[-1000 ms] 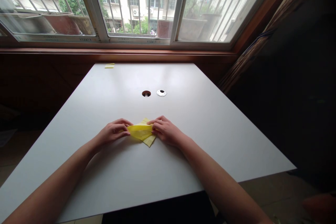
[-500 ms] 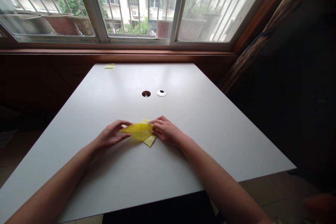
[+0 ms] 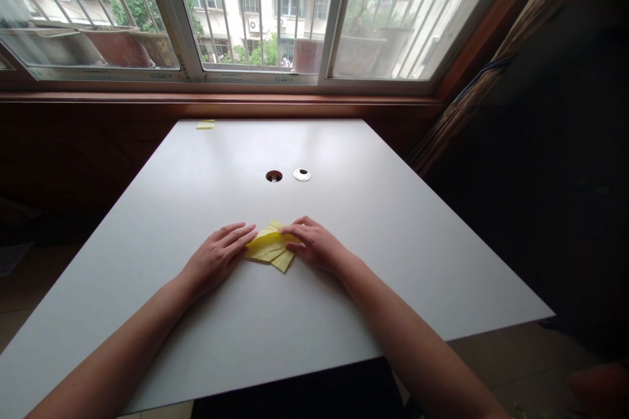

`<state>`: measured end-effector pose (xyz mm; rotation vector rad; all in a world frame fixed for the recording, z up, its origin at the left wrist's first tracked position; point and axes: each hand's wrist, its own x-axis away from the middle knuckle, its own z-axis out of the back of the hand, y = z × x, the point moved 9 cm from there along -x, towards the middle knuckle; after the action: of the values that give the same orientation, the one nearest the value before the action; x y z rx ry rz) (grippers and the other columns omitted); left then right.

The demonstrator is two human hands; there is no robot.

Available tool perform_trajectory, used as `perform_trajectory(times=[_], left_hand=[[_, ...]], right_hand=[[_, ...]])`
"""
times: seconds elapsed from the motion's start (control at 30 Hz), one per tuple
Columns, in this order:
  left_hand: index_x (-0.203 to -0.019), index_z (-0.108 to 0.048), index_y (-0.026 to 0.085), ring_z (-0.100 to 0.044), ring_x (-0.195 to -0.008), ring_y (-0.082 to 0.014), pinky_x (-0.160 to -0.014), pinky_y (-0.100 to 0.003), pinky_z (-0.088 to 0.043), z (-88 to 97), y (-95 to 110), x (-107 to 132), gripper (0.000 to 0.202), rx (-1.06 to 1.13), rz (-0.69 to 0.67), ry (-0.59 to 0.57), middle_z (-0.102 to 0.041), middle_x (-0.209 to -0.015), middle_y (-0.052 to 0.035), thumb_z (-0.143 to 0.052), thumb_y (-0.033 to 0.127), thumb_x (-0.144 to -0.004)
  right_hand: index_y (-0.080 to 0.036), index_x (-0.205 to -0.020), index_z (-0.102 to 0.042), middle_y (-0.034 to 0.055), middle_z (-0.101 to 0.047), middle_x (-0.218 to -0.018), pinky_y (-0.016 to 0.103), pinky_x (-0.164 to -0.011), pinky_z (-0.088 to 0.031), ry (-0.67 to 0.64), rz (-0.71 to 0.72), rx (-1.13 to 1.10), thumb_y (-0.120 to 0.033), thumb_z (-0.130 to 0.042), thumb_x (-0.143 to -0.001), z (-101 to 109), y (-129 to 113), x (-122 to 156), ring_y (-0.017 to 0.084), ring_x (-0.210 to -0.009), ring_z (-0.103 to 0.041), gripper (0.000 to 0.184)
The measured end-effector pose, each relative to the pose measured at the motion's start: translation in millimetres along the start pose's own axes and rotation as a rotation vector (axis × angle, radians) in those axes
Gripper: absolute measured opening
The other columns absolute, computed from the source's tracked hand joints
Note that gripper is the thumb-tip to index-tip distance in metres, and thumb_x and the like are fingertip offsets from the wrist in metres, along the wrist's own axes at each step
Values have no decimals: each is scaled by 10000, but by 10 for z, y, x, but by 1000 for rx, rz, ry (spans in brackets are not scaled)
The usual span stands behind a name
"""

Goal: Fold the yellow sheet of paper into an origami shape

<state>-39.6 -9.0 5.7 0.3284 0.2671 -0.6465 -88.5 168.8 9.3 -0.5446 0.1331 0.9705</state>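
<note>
A folded piece of yellow paper [image 3: 268, 250] lies on the white table between my hands, with creases and a strip that sticks out at the back and front. My left hand [image 3: 219, 254] rests flat over the paper's left end, its fingers stretched out toward the right. At the right end, my right hand [image 3: 314, 242] has its fingers and thumb closed around the paper. The part under each hand is hidden.
The white table [image 3: 344, 209] stands against a wall below a barred window [image 3: 260, 6]. Near its middle are a round hole [image 3: 274, 176] and a loose round cover [image 3: 301, 175]. Small yellow paper pieces [image 3: 205, 124] lie at the far left corner.
My left hand has gone from holding the raised left end of the paper to lying flat on it. The paper's left part has been pressed down; my right hand stays nearly in place.
</note>
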Motion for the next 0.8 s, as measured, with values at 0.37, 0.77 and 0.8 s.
perform_trajectory(times=[0.37,0.77,0.8], left_hand=[[-1113,-673,236,-613,-886,-204,-822,-358,-540,81,-88,22,268,-22,152,129,-667,-987,-76,-452,249,-962],[-899,-654,214,-579,-846,-189,-710,-296,-492,128,-85,82,212,-198,45,-12,-642,-902,-60,-449,207,-952],[-916,-658,216,-583,-864,-193,-720,-305,-500,127,-89,88,211,-188,33,-25,-650,-941,-64,-450,203,-951]], right_hand=[[-262,-1249,-635,59,-657,-1259,422,-946,-492,3,65,71,-345,-570,-948,-45,-55,-17,242,-1062,-530,318],[-267,-1243,-643,42,-654,-1269,429,-951,-492,-6,62,55,-362,-553,-958,-62,5,7,248,-1068,-519,314],[-269,-1244,-642,40,-653,-1271,430,-952,-492,-7,62,54,-364,-551,-958,-64,7,9,249,-1070,-518,315]])
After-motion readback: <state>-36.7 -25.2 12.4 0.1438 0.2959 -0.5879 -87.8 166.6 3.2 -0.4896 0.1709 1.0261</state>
